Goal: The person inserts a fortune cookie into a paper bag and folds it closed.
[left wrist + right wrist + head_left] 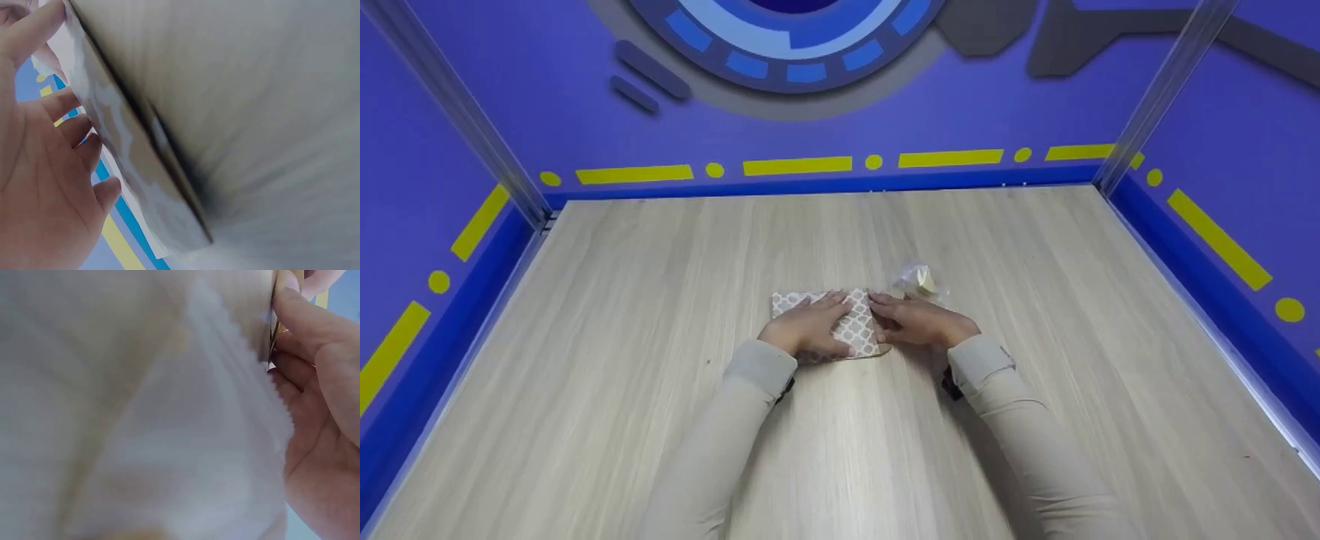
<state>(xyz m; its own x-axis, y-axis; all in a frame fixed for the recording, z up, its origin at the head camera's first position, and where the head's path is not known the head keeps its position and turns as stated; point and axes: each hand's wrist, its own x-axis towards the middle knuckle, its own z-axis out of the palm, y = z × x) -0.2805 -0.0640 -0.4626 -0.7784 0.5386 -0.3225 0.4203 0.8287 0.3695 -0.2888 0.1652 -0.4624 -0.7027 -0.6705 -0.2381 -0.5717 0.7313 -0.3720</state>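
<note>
A flat piece of card [856,327] with a white and beige lattice pattern lies on the table in the head view. Its near edge shows two thin layers in the left wrist view, and a brown flap [884,349] sticks out at its right corner. My left hand [812,326] rests spread across its top, thumb toward the near edge. At the right edge my right hand [921,321] pinches the card between thumb and fingers, as the right wrist view shows. Just beyond that hand lies a clear plastic bag [916,277] with something yellowish inside.
The wood-grain table [622,337] extends around both hands. Blue-purple walls [547,135] with yellow markings stand at its back and both sides. Metal posts [1166,94] rise at the two back corners.
</note>
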